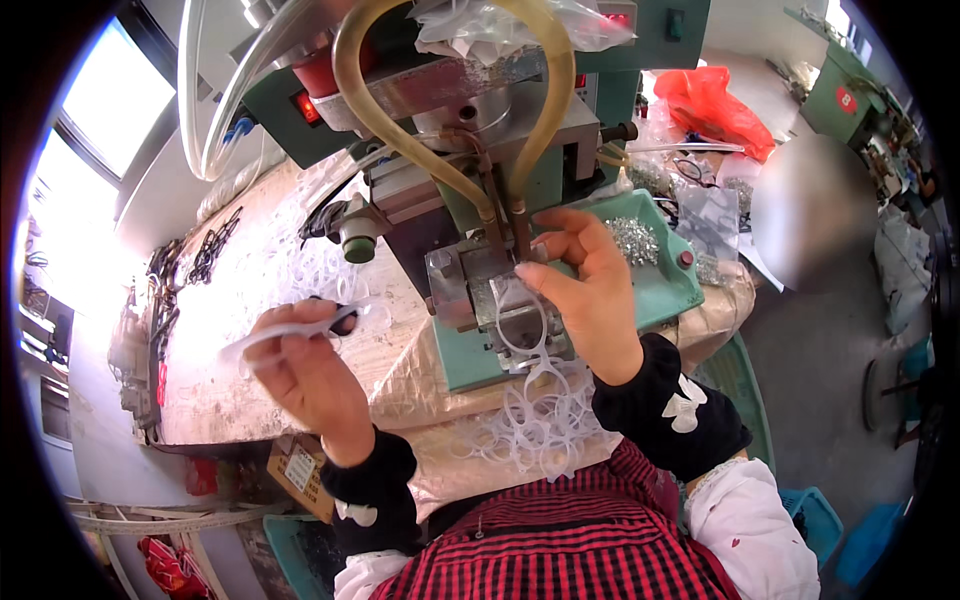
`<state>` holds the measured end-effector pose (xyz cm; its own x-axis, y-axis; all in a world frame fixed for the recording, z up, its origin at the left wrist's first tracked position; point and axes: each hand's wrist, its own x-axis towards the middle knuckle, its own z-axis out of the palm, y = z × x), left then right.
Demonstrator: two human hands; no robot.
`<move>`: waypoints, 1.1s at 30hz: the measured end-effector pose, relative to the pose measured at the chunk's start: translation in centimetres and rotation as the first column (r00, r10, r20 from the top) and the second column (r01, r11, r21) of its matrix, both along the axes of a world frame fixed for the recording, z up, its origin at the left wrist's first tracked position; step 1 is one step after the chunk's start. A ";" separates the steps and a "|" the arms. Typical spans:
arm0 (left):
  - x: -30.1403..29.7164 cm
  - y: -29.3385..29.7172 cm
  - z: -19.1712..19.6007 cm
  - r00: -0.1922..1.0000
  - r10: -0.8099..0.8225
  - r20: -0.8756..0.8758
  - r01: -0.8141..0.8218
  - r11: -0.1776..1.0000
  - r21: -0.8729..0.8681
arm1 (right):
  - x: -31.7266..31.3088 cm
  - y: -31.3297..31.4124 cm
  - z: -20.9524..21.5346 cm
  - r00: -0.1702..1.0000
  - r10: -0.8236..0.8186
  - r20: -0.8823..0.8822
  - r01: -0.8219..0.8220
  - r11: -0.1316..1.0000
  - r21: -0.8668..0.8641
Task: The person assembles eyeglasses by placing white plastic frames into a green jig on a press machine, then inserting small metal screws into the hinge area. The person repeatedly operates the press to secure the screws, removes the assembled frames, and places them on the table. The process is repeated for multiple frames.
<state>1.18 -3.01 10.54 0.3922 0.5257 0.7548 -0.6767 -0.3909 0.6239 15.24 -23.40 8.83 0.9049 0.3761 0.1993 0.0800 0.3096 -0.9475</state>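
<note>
Left hand (pixel 318 390) holds curved translucent frame (pixel 318 327), right hand (pixel 588 285) beside blocky metal fixture (pixel 454 290).

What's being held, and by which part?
Left grip: a clear plastic frame, pinched; exact part unclear. Right grip: beside the upper end of another frame; hold can't be told.

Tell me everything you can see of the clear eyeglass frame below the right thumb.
The clear eyeglass frame is colourless, slightly milky and looks like plastic. One rounded rim shows plainly; no lens is discernible. It extends down over the front of the metal block, its upper end close to the right hand, contact unclear. Its lower part merges visually with similar frames below.
</note>
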 end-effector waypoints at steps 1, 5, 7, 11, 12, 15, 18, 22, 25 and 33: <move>0.3 -1.6 2.2 0.994 -0.110 -0.001 0.110 0.988 0.105 | -0.1 0.0 0.3 1.000 0.011 -0.023 -0.010 0.999 0.046; 3.7 -3.7 4.6 0.994 0.043 -0.096 -0.023 0.980 0.197 | -1.1 0.7 1.1 0.994 0.079 -0.075 -0.062 0.976 0.209; 2.6 -3.6 4.5 0.993 0.041 -0.108 -0.007 0.955 0.298 | -2.5 0.0 1.7 0.998 0.028 -0.059 -0.017 0.985 0.169; 2.0 -5.1 1.1 0.971 -0.029 -0.236 0.189 0.698 0.691 | -1.6 -2.7 2.6 0.957 0.100 0.271 -0.076 0.992 -0.101; 2.2 -5.5 0.6 0.967 -0.008 -0.253 0.202 0.630 0.750 | -0.4 -3.1 1.9 0.955 0.086 0.285 -0.043 0.987 -0.156; 3.1 -6.7 -1.0 0.979 0.045 -0.197 0.144 0.529 0.837 | 4.2 -5.7 -1.0 0.965 -0.174 0.195 0.182 0.983 -0.029; 3.5 -7.2 -1.3 0.982 0.054 -0.183 0.129 0.517 0.846 | 7.4 -9.7 -7.1 0.811 -0.405 0.422 0.529 0.816 -0.234; 3.2 -6.4 -1.4 0.972 0.039 -0.233 0.182 0.501 0.846 | 4.2 -10.8 -8.4 0.690 -0.218 0.690 0.633 0.645 -0.428; 2.5 -7.0 -2.2 0.986 0.061 -0.156 0.103 0.514 0.851 | 4.1 -9.3 -9.6 0.710 -0.190 0.678 0.644 0.563 -0.517; -0.9 -1.7 -8.9 0.800 0.592 -0.094 -0.349 0.588 0.730 | 3.5 -9.8 -10.4 0.642 -0.311 0.701 0.718 0.565 -0.407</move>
